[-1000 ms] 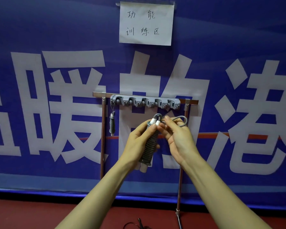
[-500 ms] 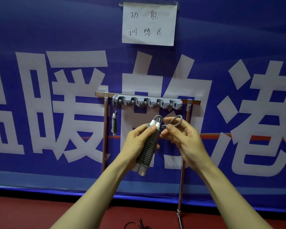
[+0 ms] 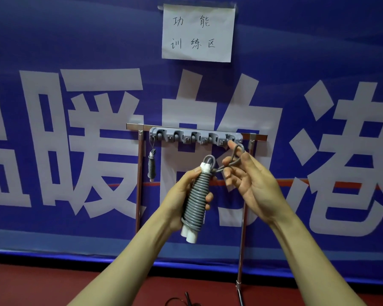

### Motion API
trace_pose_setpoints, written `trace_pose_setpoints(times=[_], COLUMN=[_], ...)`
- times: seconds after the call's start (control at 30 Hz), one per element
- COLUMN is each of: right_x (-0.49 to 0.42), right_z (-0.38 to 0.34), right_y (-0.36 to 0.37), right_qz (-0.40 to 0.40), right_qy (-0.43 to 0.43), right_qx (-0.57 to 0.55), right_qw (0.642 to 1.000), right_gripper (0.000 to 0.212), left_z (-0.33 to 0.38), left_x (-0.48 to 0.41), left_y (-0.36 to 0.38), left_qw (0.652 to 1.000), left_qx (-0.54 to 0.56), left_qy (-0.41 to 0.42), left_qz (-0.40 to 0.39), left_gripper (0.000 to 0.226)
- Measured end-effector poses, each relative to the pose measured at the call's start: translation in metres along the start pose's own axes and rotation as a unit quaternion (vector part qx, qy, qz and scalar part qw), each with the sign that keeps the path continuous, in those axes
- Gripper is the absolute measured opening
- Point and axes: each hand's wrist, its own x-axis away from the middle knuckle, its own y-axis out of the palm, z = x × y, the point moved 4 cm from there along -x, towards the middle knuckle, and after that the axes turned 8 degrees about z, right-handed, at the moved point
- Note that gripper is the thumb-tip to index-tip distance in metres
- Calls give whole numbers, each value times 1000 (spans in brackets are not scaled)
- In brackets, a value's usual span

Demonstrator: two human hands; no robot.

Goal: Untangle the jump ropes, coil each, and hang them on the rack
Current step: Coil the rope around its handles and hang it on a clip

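Head camera faces the banner wall (image 3: 75, 40) squarely, rack (image 3: 196, 138) near, centred.

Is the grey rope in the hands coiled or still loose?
Coiled: the grey rope is wound tightly around its white handles; one loop remains free.

coiled rope (image 3: 194, 198) below rack (image 3: 196, 138), before banner (image 3: 75, 133)

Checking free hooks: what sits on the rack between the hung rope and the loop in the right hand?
Head view: only bare hooks on the grey rack separate the hung rope from the loop.
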Motion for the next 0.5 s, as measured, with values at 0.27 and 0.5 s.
trace_pose_setpoints(times=[0.27,0.5], right_x=[5,9], right_z=[-4,-4], right_y=[-9,-5], right_qz=[61,27], right_qy=[-147,-257], right_qx=[380,534], right_qw=[911,805], right_gripper=[23,21], left_z=[-3,-1], left_x=[-2,-2], left_y=[-5,-11], left_qw=[999,989], left_qx=[-49,-148], left_qy=[-5,19], left_qz=[7,10], left_gripper=[34,48])
